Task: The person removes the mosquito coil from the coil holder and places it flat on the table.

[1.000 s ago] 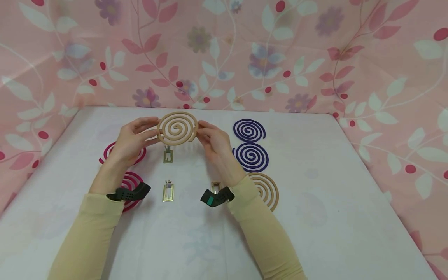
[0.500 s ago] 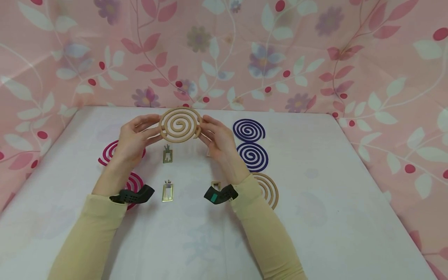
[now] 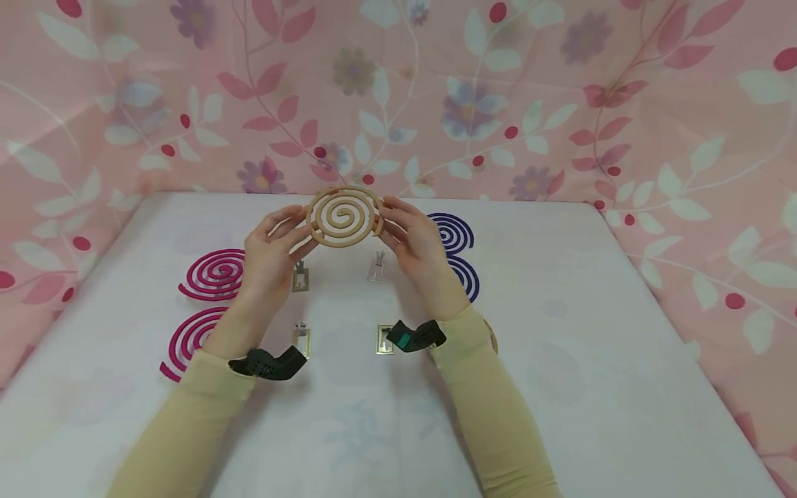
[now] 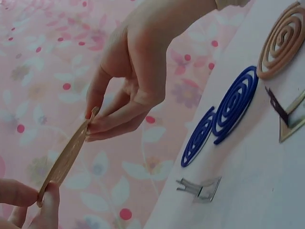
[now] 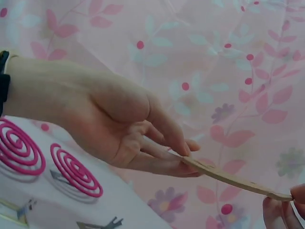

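Note:
A tan mosquito coil [image 3: 343, 214] is held up above the far part of the table. My left hand [image 3: 269, 259] pinches its left rim and my right hand [image 3: 426, 259] pinches its right rim. Edge-on in the right wrist view, the coil [image 5: 233, 179] looks thin and slightly tilted, with the thumb on top and fingers beneath. Under the hands stand small metal coil stands: two on the left, a far one [image 3: 301, 279] and a near one [image 3: 301, 342], and two on the right, a far one [image 3: 376, 268] and a near one [image 3: 384, 340].
Two pink coils [image 3: 216, 274] [image 3: 187, 342] are at the left, partly behind my left arm; shadows show under them. Two dark blue coils [image 4: 233, 102] [image 4: 198, 138] and another tan coil [image 4: 282, 42] lie at the right, partly covered by my right arm. Floral cloth [image 3: 398, 97] hangs behind the table.
Both hands have moved to the right with the tan coil between them, rising slightly first. More of the pink coils shows now, and the blue ones are more covered.

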A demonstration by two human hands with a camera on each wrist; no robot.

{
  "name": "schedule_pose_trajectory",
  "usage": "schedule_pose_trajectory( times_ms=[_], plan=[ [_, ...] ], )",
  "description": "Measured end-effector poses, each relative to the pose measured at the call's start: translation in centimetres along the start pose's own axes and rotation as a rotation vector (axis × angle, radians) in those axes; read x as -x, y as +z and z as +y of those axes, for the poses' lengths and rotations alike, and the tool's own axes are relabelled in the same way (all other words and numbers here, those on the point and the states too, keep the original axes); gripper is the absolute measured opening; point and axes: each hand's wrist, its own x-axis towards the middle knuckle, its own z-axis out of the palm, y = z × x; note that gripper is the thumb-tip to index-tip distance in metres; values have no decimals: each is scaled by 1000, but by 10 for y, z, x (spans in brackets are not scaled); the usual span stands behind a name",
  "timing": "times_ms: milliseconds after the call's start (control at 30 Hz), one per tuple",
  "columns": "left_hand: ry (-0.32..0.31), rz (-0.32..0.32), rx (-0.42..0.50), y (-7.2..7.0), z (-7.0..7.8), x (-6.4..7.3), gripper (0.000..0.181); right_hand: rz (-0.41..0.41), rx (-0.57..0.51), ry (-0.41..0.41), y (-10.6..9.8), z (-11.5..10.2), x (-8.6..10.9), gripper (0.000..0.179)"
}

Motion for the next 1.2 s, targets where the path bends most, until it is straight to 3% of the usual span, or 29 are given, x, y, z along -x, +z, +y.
schedule_pose_trajectory(
  times_ms=[133, 367, 600, 967, 1200],
  plan=[
    [20, 57, 86, 25, -9, 1, 29, -42, 33, -62, -17, -18, -3, 33],
    [42, 91, 183, 81, -27, -2, 34, -95, 47, -176, -52, -58, -5, 19],
    [-13, 96, 303, 132, -47, -5, 35, -162, 88, -285, -91, -95, -5, 17],
    [-33, 113, 379, 187, -83, -13, 28, -59, 37, -283, -138, -120, -15, 27],
    [-100, 123, 420, 207, -110, -21, 24, -66, -28, -355, -168, -120, -28, 25]
  ],
)
